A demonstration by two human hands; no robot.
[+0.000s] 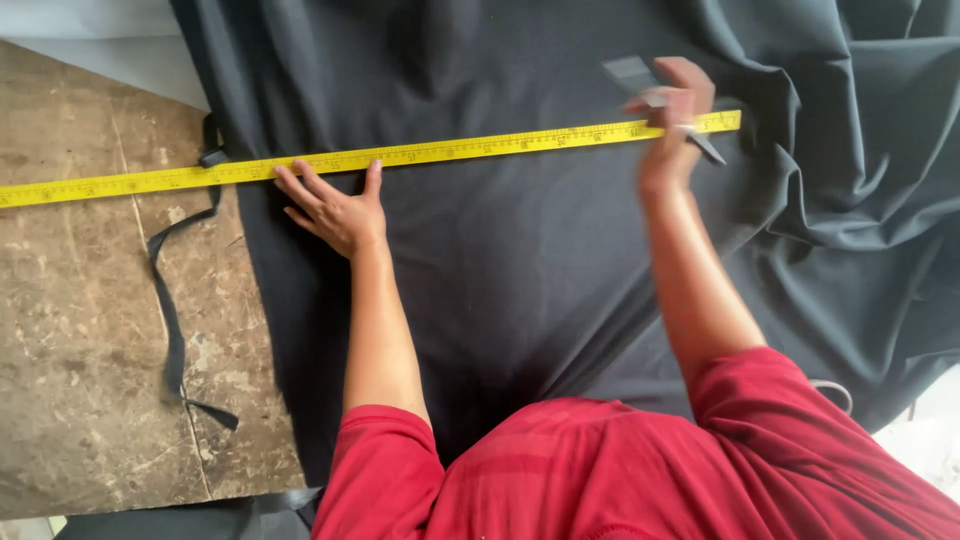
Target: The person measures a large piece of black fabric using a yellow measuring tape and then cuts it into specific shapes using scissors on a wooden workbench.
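I look down at my two hands over a counter (80, 400) with a worn brown top. A large piece of black fabric (520, 260) covers most of it, from near the left part to past the right edge, where the cloth gathers in deep folds.

On top lies a long yellow ruler (450, 150). Its long axis runs from left to right, almost parallel to the far edge of the counter, with a small tilt: the right end is a little farther from me than the left end. The left end goes out of view over the bare counter, and the right end stops on the fabric near the folds.

My left hand (335, 210) rests flat on the fabric, fingers (300, 182) spread wide and holding nothing, with the tips touching the near edge of the ruler.

My right hand (675, 125) is over the right end of the ruler, fingers closed around a small flat grey piece (632, 72) (it is blurred, I cannot tell what it is).

A narrow black strip of cloth (172, 330) lies curled on the bare counter at the left.
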